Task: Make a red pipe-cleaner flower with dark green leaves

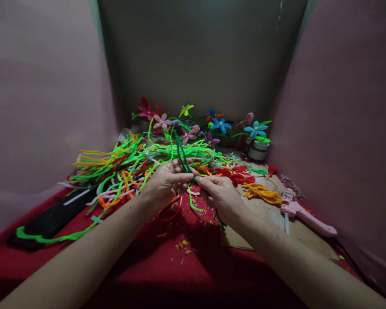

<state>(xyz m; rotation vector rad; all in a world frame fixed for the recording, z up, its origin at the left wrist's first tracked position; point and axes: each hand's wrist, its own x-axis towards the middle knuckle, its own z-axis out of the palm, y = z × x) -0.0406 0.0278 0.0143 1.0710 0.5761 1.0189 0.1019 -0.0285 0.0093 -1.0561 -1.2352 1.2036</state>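
In the middle of the head view, my left hand (pixel 169 178) and my right hand (pixel 220 193) meet fingertip to fingertip. Both pinch a dark green pipe cleaner (pixel 181 154), whose bent upper part stands up above my left fingers. A dark green end also hangs below my right hand. Beneath my hands lie red-handled scissors (pixel 170 210), their blades hidden, and a bright green pipe cleaner piece (pixel 194 206). Just past my fingers spreads a heap of pipe cleaners (pixel 161 150), mostly bright green with orange and red ones.
Pipe-cleaner flowers (pixel 221 124) stand along the back, near a small jar (pixel 258 150). On the right, a cardboard sheet (pixel 238 238) carries orange pipe cleaners (pixel 262 193), red petals (pixel 233 175) and a pink glue gun (pixel 309 219). A black case (pixel 56 219) lies left on the red cloth (pixel 141 266).
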